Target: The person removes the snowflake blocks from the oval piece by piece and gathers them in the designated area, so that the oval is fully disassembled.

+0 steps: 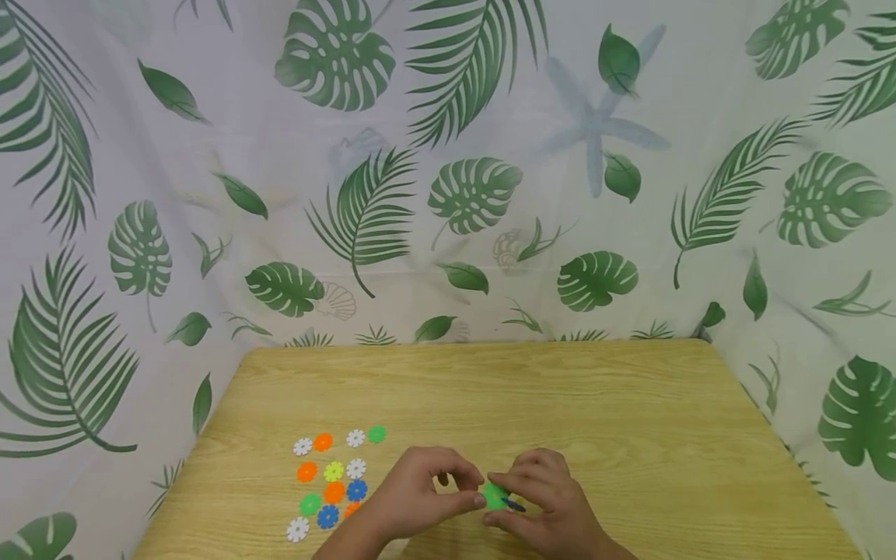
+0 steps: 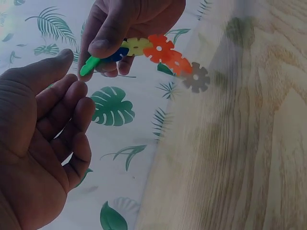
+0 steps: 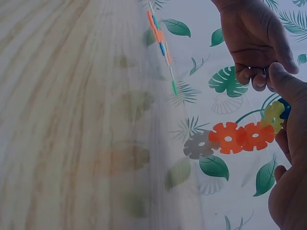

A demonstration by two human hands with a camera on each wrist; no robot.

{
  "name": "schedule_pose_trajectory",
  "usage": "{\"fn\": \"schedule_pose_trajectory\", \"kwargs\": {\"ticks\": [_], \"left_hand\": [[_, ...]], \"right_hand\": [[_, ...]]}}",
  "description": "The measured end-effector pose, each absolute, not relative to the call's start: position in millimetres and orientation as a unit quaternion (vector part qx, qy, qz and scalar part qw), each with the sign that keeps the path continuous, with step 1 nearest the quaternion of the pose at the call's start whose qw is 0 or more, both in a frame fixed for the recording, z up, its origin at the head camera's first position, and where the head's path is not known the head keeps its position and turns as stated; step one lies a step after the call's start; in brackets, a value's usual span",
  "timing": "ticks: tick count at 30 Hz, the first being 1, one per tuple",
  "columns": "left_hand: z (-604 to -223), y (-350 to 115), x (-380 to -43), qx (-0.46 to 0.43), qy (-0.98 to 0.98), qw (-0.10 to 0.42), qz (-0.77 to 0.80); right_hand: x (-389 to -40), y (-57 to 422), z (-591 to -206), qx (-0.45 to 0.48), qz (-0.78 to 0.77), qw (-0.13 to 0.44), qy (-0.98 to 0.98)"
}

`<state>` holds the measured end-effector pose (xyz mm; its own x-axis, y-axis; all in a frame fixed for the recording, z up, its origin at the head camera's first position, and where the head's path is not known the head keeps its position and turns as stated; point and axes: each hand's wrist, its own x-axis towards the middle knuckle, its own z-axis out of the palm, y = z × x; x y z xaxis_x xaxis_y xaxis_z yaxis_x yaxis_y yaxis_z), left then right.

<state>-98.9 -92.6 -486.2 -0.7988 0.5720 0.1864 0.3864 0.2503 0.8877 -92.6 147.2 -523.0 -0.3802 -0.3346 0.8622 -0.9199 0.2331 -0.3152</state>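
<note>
My right hand [image 1: 549,498] pinches a chain of notched plastic snowflake discs between thumb and fingers. At its near end are a green disc [image 1: 494,496] and a blue disc [image 1: 514,505]. Beyond the fingers, the left wrist view shows a yellow disc [image 2: 137,47], two orange discs [image 2: 159,48] and a greyish-white disc [image 2: 196,77] joined edge to edge. Close beside the green disc is my left hand [image 1: 427,490], its fingers loosely bent. A gap shows between its thumb and fingertips in the left wrist view, with nothing held there.
Loose discs in white, orange, yellow, green and blue lie on the left of the wooden table [image 1: 630,420], such as a white disc [image 1: 297,530] and a blue disc [image 1: 327,516]. A leaf-patterned curtain [image 1: 490,257] stands behind the table and along its sides.
</note>
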Motion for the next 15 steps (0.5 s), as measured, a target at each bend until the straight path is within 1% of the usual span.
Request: {"fn": "schedule_pose_trajectory", "kwargs": {"ticks": [8, 11, 15], "left_hand": [[-485.0, -89.6, -96.1, 0.278, 0.8, 0.095, 0.522], [-485.9, -88.0, -94.5, 0.264, 0.798, 0.113, 0.53], [-487.1, -86.8, -92.7, 0.249, 0.792, 0.132, 0.542]], "right_hand": [[-88.5, 139.9, -508.3, 0.444, 0.437, 0.35, -0.7], [-88.3, 137.5, -506.6, 0.449, 0.44, 0.355, -0.692], [-91.5, 136.3, -514.4, 0.452, 0.44, 0.36, -0.687]]}}
